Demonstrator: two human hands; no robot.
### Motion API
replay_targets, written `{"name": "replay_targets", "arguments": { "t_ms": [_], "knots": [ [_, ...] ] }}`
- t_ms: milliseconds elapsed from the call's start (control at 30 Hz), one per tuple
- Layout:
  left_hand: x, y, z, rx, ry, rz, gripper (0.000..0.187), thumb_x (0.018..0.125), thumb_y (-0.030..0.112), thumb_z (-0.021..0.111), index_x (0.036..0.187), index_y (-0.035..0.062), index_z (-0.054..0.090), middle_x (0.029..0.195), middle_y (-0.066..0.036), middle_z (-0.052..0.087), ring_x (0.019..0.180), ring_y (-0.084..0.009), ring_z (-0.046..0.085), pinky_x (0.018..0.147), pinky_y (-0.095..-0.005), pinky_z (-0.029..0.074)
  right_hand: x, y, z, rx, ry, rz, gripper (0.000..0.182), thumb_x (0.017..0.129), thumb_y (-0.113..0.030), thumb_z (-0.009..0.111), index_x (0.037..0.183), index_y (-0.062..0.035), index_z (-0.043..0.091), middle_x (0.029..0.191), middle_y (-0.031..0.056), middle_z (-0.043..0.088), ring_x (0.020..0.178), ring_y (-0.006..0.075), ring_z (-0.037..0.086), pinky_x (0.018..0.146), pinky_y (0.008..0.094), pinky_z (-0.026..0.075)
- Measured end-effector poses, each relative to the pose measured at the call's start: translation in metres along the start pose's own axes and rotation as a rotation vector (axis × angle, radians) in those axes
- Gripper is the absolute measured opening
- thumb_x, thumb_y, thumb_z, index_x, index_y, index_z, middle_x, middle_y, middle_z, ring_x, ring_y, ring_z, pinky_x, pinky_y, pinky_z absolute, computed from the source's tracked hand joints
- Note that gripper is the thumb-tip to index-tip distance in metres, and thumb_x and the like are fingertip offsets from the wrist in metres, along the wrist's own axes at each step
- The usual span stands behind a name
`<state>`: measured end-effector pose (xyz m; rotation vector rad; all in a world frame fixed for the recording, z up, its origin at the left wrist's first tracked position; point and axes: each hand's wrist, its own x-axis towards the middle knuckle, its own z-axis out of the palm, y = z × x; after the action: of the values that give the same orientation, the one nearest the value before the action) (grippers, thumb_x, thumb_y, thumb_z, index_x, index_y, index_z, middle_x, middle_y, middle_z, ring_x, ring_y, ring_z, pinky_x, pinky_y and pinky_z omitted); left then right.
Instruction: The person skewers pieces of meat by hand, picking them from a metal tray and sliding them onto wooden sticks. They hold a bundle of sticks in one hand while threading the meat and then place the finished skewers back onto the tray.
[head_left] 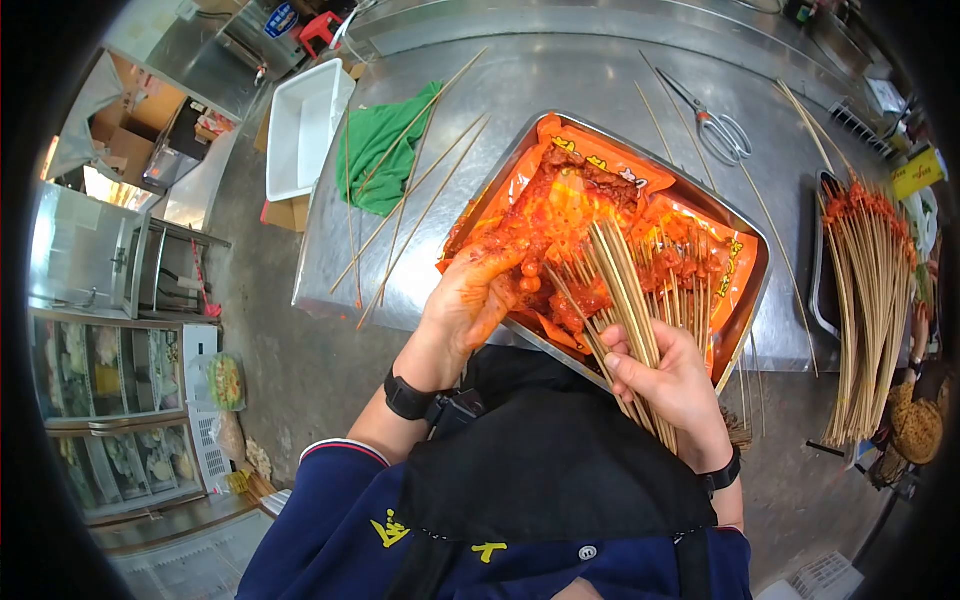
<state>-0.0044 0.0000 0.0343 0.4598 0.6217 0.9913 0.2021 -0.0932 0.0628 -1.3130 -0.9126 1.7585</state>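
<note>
A metal tray lined with orange printed packets holds chunks of red-sauced meat and several loaded skewers. My left hand, coated in red sauce, is at the tray's left side. Its thumb and fingers close on the sauced meat, though the sauce partly hides the fingertips. Over the tray's near edge, my right hand grips a thick bundle of bamboo skewers, tilted with their upper ends over the meat.
Loose skewers lie across a green cloth on the steel table. Scissors rest behind the tray. A white bin stands at the left. At the right, another tray bears many loaded skewers; another person's hand shows beyond.
</note>
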Motion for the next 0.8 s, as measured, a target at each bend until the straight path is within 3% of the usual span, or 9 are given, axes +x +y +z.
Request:
{"name": "replay_targets", "arguments": {
  "t_ms": [433, 633, 733, 800],
  "knots": [
    [-0.006, 0.001, 0.01, 0.095, -0.016, -0.053, 0.024, 0.08, 0.004, 0.055, 0.104, 0.0004, 0.051, 0.092, -0.009, 0.057, 0.073, -0.017, 0.055, 0.059, -0.0286, 0.046, 0.001, -0.001, 0.001, -0.016, 0.0, 0.013, 0.017, 0.078, -0.004, 0.058, 0.095, -0.0023, 0.056, 0.075, 0.0004, 0.057, 0.055, 0.0048, 0.053, 0.046, 0.0176, 0.043],
    [-0.007, -0.01, -0.001, 0.07, -0.007, -0.261, 0.02, 0.08, 0.005, 0.056, 0.098, -0.0031, 0.056, 0.095, -0.011, 0.059, 0.073, -0.0173, 0.057, 0.06, -0.0264, 0.046, 0.002, 0.002, 0.001, 0.0, 0.01, 0.01, 0.018, 0.078, -0.004, 0.058, 0.096, -0.0021, 0.056, 0.075, 0.0006, 0.056, 0.055, 0.0048, 0.053, 0.046, 0.0175, 0.043],
    [-0.009, -0.014, 0.005, 0.08, -0.135, -0.311, 0.023, 0.079, 0.006, 0.058, 0.099, -0.0033, 0.056, 0.093, -0.01, 0.06, 0.075, -0.0161, 0.058, 0.062, -0.0244, 0.047, 0.001, 0.0, 0.002, -0.033, 0.04, 0.006, 0.017, 0.078, -0.003, 0.058, 0.095, -0.0014, 0.056, 0.075, 0.0009, 0.056, 0.055, 0.0051, 0.053, 0.047, 0.0176, 0.043],
    [-0.01, -0.013, 0.013, 0.244, -0.144, -0.324, 0.024, 0.078, 0.009, 0.059, 0.099, -0.003, 0.057, 0.09, -0.009, 0.061, 0.076, -0.0139, 0.058, 0.063, -0.0229, 0.046, 0.001, -0.001, 0.004, -0.044, 0.049, -0.002, 0.016, 0.078, -0.003, 0.057, 0.094, -0.0011, 0.056, 0.075, 0.0009, 0.056, 0.055, 0.0053, 0.053, 0.047, 0.0179, 0.044]
  ]
}}
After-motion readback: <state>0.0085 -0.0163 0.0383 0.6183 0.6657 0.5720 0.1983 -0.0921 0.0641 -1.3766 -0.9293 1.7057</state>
